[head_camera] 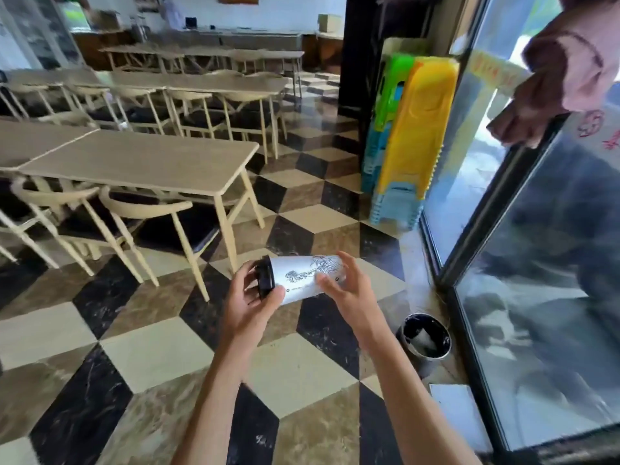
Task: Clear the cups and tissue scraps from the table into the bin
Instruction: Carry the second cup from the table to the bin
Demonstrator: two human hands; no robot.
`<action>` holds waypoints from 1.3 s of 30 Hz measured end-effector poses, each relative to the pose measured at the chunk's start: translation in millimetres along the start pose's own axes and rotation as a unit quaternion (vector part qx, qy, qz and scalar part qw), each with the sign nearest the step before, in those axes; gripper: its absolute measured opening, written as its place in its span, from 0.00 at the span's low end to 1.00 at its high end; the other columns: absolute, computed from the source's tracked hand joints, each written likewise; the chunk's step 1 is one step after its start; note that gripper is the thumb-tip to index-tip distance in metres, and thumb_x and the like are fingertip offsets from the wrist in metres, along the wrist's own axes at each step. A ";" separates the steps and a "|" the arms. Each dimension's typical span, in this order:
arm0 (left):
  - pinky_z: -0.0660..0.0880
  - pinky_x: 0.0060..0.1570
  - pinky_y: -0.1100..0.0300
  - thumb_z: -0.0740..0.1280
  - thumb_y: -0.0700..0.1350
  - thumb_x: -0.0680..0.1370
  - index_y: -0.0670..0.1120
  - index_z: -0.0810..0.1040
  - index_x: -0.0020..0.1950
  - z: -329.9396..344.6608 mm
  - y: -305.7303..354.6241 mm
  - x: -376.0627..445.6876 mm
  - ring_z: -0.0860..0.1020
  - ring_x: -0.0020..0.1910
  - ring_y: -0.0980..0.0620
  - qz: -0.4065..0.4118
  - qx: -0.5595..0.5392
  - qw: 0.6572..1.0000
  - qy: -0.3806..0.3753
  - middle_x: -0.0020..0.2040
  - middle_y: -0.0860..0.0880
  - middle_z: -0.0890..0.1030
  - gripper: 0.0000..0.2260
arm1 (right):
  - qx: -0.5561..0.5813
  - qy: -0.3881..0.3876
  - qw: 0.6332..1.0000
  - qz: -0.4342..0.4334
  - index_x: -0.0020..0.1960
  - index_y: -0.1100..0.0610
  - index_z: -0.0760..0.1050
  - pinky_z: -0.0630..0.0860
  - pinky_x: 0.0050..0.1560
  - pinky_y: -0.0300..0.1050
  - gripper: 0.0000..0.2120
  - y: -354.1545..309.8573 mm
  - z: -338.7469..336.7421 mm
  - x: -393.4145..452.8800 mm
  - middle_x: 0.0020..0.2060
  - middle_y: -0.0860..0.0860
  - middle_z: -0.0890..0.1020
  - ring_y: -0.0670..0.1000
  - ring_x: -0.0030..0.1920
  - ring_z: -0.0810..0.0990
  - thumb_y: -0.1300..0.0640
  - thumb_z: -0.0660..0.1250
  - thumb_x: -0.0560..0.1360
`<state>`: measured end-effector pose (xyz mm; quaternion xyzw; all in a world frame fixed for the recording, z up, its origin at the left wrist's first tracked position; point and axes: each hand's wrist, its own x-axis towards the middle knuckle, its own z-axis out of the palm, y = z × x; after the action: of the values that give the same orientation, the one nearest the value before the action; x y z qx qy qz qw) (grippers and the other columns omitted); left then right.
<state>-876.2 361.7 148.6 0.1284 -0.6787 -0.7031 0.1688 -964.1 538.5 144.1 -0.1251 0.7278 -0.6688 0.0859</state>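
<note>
Right, both arms reach out over the checkered floor (pixel 151 333), and the cup (pixel 303 276) lies sideways in the air between them. The left hand (pixel 248 302) curls around the lidded end, thumb and fingers closed on the black lid (pixel 265 277). The right hand (pixel 345 290) is spread, its fingers loose along the cup's far side, steadying more than gripping.

Down to the right, near the glass door (pixel 523 297), sits the bin (pixel 424 333), round, dark inside, something pale already in it. The cup is well short of it and to its left.

The job here, as I read it, is carry and drop. Best to bring the cup right over the bin's mouth before either hand lets go, and lower it, since the bin looks small and a tall cup tossed from height could bounce out. If there's liquid left, keep the lid end up.

Farther off, the nearest counter (pixel 141 162) shows no cups or scraps that I can make out. Another person's hand (pixel 523 115) hangs at the door, upper right.
</note>
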 end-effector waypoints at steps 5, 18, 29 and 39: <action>0.77 0.43 0.74 0.75 0.48 0.71 0.69 0.74 0.58 134.7 -14.5 42.5 0.81 0.53 0.68 -0.006 0.019 0.995 -0.094 0.52 0.66 0.83 0.22 | -0.005 0.107 0.994 0.032 0.74 0.50 0.66 0.77 0.51 0.29 0.30 24.5 -129.5 15.1 0.60 0.47 0.79 0.31 0.52 0.79 0.49 0.73 0.75; 0.77 0.55 0.65 0.76 0.42 0.72 0.57 0.75 0.62 381.0 -103.0 184.5 0.81 0.57 0.59 -0.058 0.025 0.959 -0.278 0.58 0.53 0.83 0.22 | -0.034 0.306 0.940 0.150 0.68 0.49 0.69 0.78 0.64 0.60 0.36 119.0 -324.7 113.0 0.61 0.54 0.82 0.52 0.59 0.83 0.38 0.75 0.66; 0.74 0.63 0.58 0.75 0.52 0.67 0.59 0.73 0.66 504.2 -231.0 279.7 0.77 0.63 0.57 -0.191 0.111 0.918 -0.330 0.63 0.55 0.79 0.28 | -0.045 0.316 0.896 0.309 0.73 0.53 0.67 0.74 0.67 0.61 0.30 234.1 -421.5 205.4 0.64 0.55 0.80 0.56 0.64 0.79 0.49 0.72 0.74; 0.76 0.52 0.66 0.70 0.50 0.69 0.68 0.72 0.57 553.2 -511.8 284.6 0.79 0.52 0.70 -0.323 0.201 0.881 -0.281 0.55 0.62 0.80 0.21 | -0.014 0.243 0.864 0.441 0.77 0.56 0.63 0.71 0.69 0.49 0.32 524.4 -445.0 231.8 0.67 0.50 0.74 0.50 0.67 0.74 0.51 0.69 0.77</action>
<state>-1394.1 759.7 -323.0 0.1685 -0.7454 -0.5736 -0.2949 -1350.5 932.1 -327.5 0.3737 0.7143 -0.5601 0.1908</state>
